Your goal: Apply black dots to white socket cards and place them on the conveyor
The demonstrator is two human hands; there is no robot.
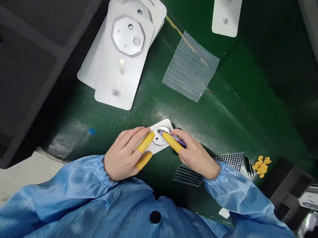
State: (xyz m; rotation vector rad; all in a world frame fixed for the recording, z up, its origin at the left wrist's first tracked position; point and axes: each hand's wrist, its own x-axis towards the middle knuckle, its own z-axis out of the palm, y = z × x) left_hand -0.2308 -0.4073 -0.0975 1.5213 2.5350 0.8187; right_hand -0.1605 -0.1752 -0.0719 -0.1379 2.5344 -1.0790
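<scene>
Wears blue striped smock (pixel 129 219), black button (pixel 155 217) at center, nearest the camera. Grips purple tool (pixel 183 142) in right hand (pixel 196 155), fingers closed around it. Points tip at octagonal recess (pixel 160 140) in small white plate (pixel 154 148), which lies on the table between both hands. Can't tell whether tip touches. Rests left hand (pixel 124 153) at plate's left side, fingers bent, index on the edge, thumb just below. Can't tell if pinching or only steadying. Wears yellow finger covers (pixel 145 142) on left index and thumb, plus one on right hand.

Blocks part of recess with right fingers and tool. Also covers part of dotted black sheets (pixel 189 175) with right forearm. See loose yellow pieces (pixel 261 166) piled beyond those, far right. See stack of large white plates (pixel 122 74) upper left, overlapping askew, and bubble wrap (pixel 192 68) flat to its right. See another white plate (pixel 226 12) at top edge, cut off, and blue scrap (pixel 92 131) left of left hand.

Works on green table (pixel 149 100), scuffed. See dark panels (pixel 20 67) at left, pale floor (pixel 19 181) lower left.
</scene>
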